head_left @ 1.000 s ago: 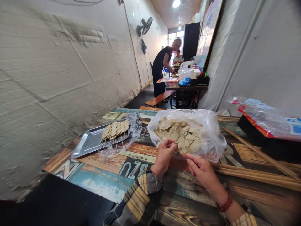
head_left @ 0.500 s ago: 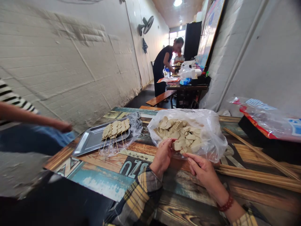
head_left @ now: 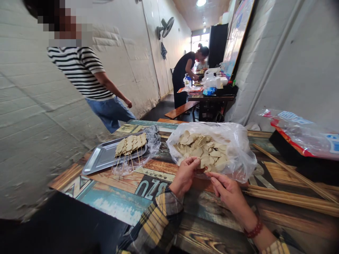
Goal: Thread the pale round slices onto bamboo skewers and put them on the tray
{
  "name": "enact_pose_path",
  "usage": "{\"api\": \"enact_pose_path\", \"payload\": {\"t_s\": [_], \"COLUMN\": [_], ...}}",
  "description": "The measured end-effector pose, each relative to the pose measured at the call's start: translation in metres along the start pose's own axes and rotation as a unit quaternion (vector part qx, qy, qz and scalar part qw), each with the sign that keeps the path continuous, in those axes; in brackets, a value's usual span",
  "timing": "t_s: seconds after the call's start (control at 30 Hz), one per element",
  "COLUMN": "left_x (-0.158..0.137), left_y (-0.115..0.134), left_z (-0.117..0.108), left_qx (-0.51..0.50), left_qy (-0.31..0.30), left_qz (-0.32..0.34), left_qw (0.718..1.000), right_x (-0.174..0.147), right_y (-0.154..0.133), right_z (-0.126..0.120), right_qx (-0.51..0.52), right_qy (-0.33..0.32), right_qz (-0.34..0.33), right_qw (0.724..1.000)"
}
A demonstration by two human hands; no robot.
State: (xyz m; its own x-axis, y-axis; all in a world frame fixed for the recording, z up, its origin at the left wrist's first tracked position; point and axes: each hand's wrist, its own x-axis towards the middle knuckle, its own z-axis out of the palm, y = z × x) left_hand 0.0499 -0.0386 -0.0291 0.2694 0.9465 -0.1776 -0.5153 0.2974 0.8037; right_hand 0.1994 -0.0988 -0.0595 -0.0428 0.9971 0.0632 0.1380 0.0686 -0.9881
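Note:
My left hand (head_left: 185, 176) is closed at the near edge of a clear plastic bag (head_left: 242, 155), its fingertips pinching what looks like a pale flat slice. Between thumb and fingers, my right hand (head_left: 229, 192) grips a thin wooden skewer (head_left: 207, 171) whose tip points at the left hand. Many pale, flat, rounded slices (head_left: 215, 154) lie heaped in the bag; I cannot make out what food they are. To the left, a metal tray (head_left: 99, 158) bears several loaded skewers (head_left: 131, 144), their bare sticks sticking out over its near edge.
Loose skewers (head_left: 283, 199) lie at the right of the patterned table (head_left: 113, 201). Behind them sits a black container with red-edged plastic packaging (head_left: 299, 137). Crumpled plastic (head_left: 152, 137) is beside the tray. A person in stripes (head_left: 79, 72) stands left; another (head_left: 184, 76) bends over a farther table.
The person in stripes has come further into view at the left, moving away along the wall. My fingers have shifted slightly at the slice and skewer; bag and tray stay put.

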Motion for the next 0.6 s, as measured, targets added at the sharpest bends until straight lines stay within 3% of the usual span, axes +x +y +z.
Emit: {"api": "enact_pose_path", "payload": {"t_s": [0.27,0.6], "left_x": [-0.0007,-0.0009], "left_y": [0.0063,0.0061], "left_z": [0.0002,-0.0010], "left_qx": [-0.012,-0.031], "left_qy": [0.031,0.015], "left_qz": [0.036,0.019], "left_qw": [0.999,0.999], "right_x": [-0.0033,-0.0022], "right_y": [-0.0030,0.0017], "right_z": [0.0002,-0.0005], "right_qx": [-0.071,-0.078], "right_qy": [-0.009,0.000], "right_qz": [-0.009,-0.014], "right_qw": [0.997,0.997]}}
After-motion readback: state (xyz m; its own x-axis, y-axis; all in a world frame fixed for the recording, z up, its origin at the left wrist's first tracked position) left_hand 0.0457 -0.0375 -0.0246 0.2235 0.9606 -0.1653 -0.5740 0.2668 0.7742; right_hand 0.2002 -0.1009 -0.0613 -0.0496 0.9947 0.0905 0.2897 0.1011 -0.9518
